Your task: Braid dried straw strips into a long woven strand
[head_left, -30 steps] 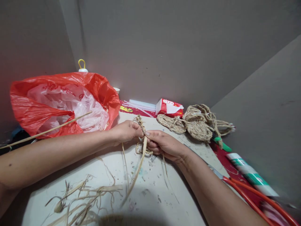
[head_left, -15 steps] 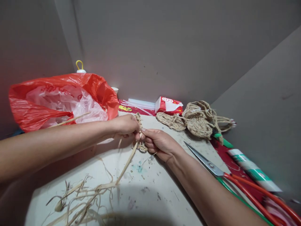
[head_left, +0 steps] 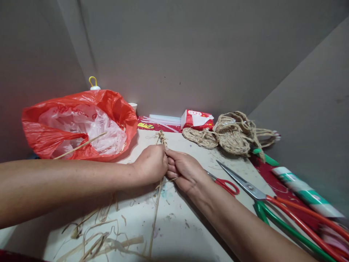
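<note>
A braid of pale straw (head_left: 161,137) rises from between my two hands above the white tabletop (head_left: 174,233); its lower part is hidden by them. My left hand (head_left: 152,164) is closed in a fist, back towards me, round a straw strand (head_left: 155,218) that hangs down to the tabletop. Knuckle to fingertip with it, my right hand (head_left: 183,168) pinches the braid between thumb and curled fingers. A short thin strand end pokes out below my right fingers.
Loose straw scraps (head_left: 103,240) lie front left. Behind my left forearm sits a red plastic bag (head_left: 109,105). Coiled straw braids (head_left: 231,136) and a tissue pack (head_left: 199,120) stand at the back. To the right lie large scissors (head_left: 249,187) and red-handled scissors (head_left: 227,185).
My left hand has turned over and closed lower down, and the strand swung to hang nearly straight. My right hand keeps its pinch. The view shifted, bringing the red-handled scissors into sight.
</note>
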Motion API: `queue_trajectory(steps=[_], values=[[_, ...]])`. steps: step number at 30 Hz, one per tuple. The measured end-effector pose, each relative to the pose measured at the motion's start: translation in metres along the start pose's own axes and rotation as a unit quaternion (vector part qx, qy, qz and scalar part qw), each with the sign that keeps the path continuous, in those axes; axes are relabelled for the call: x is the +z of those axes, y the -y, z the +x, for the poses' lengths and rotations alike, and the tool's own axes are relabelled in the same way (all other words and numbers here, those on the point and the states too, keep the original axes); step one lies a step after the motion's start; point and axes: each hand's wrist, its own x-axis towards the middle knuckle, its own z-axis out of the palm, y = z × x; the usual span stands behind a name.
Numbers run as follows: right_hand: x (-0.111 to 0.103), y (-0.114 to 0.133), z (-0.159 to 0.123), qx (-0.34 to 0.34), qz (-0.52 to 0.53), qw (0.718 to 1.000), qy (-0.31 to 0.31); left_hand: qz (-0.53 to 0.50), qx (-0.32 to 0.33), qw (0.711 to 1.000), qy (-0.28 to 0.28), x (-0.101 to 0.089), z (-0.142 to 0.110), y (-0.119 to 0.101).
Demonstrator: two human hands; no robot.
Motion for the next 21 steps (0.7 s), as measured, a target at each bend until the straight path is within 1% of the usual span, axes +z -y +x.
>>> queue_trajectory(steps=[3, 8, 11, 13, 14, 15, 16, 18, 19, 20, 21], values=[[0.003, -0.002, -0.004, -0.028, -0.019, 0.999, 0.010, 0.122, 0.056, 0.990, -0.049, -0.001, -0.001, 0.004], [0.005, -0.002, -0.006, -0.038, -0.072, 0.996, 0.020, 0.150, 0.071, 0.986, -0.029, 0.001, -0.004, 0.012], [0.003, 0.000, -0.005, -0.040, -0.089, 0.995, 0.022, 0.132, 0.077, 0.988, 0.001, -0.004, -0.012, 0.014], [0.001, 0.003, -0.004, -0.035, -0.097, 0.994, 0.031, 0.109, 0.072, 0.991, 0.025, -0.014, -0.016, 0.012], [-0.001, 0.005, -0.003, -0.029, -0.103, 0.993, 0.040, 0.098, 0.071, 0.992, 0.024, -0.020, -0.017, 0.010], [-0.002, 0.007, -0.003, -0.023, -0.109, 0.992, 0.053, 0.090, 0.073, 0.993, 0.007, -0.027, -0.017, 0.008], [-0.004, 0.009, -0.002, -0.017, -0.116, 0.991, 0.066, 0.087, 0.082, 0.993, -0.024, -0.034, -0.015, 0.006], [-0.006, 0.012, 0.000, -0.009, -0.130, 0.987, 0.094, 0.080, 0.115, 0.985, -0.099, -0.043, -0.009, 0.004], [-0.007, 0.013, 0.000, -0.008, -0.137, 0.985, 0.106, 0.068, 0.121, 0.984, -0.112, -0.044, -0.005, 0.004], [-0.008, 0.015, 0.001, -0.008, -0.142, 0.983, 0.115, 0.046, 0.110, 0.988, -0.097, -0.044, -0.001, 0.004], [-0.008, 0.016, 0.001, -0.006, -0.147, 0.982, 0.122, 0.011, 0.081, 0.995, -0.058, -0.041, 0.003, 0.006]])
